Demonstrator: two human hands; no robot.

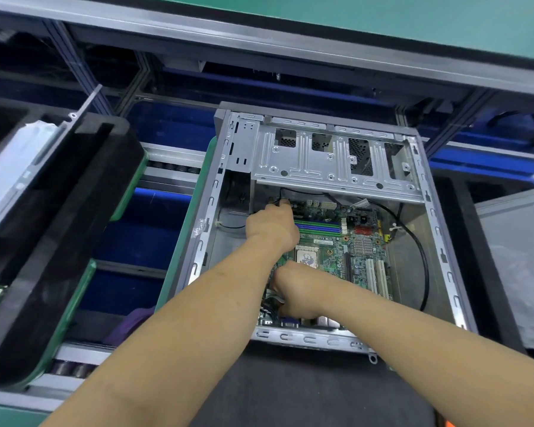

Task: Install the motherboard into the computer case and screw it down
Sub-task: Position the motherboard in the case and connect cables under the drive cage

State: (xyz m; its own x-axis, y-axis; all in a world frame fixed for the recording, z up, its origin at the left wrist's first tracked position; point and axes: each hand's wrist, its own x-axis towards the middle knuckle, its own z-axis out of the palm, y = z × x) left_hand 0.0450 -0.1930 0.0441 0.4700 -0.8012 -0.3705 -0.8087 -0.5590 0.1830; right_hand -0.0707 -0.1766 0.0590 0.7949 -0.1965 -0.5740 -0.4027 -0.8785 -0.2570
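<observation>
The motherboard (336, 251) lies flat inside the open case (441, 241), on the case floor below the drive cage (327, 155). It is a green board with blue and green memory slots near its far-left corner, a square socket at centre, a finned silver heatsink to the right of that, and two white expansion slots along the right side. Rear ports face the near wall of the case. A black cable (423, 257) loops along the case floor to the right of the board.

My left hand (272, 226) reaches to the far-left corner of the board, under the cage edge. Its fingers are curled and the fingertips meet at a small dark item there; I cannot tell what the item is.

My right hand (293, 288) rests on the near-left part of the board, just above the rear ports. Its fingers are curled downward onto that area; I cannot tell whether they hold anything.

The case sits on a dark surface (290, 389). A black foam tray (74, 211) stands well to the left.
</observation>
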